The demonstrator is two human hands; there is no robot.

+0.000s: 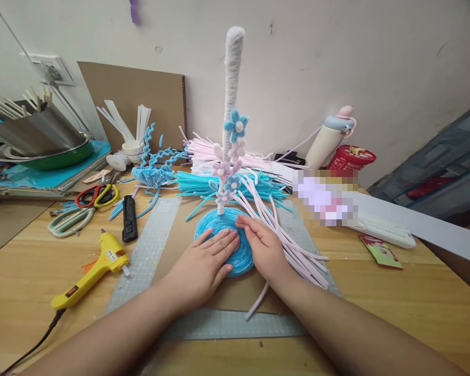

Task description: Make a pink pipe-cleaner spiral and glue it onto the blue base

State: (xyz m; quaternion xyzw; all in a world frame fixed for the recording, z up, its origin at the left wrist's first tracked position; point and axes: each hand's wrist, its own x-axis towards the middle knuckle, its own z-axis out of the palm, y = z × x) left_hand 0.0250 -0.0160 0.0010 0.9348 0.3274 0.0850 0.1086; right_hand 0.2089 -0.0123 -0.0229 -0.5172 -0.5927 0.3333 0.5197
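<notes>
A round blue base [207, 222], coiled from fuzzy pipe cleaners, lies on brown cardboard [176, 245]. From its far side rises an upright post wrapped in white pipe cleaner [233, 68], with blue flowers [237, 127] and pink flowers [221, 169] on its lower half. My left hand [203, 261] lies flat on the base, its fingers stretched over the coil. Against the base's right side rests my right hand [266, 245], fingers extended and fairly close together, with nothing visible in them. Part of the coil is hidden under both hands.
Loose pink pipe cleaners [301, 261] lie right of the base, and a blue bundle [188, 185] behind it. At left are a yellow glue gun [90, 271], a black cutter [129, 219] and scissors [72, 222]. A bottle [327, 141] stands back right. A cutting mat [235, 324] lies underneath.
</notes>
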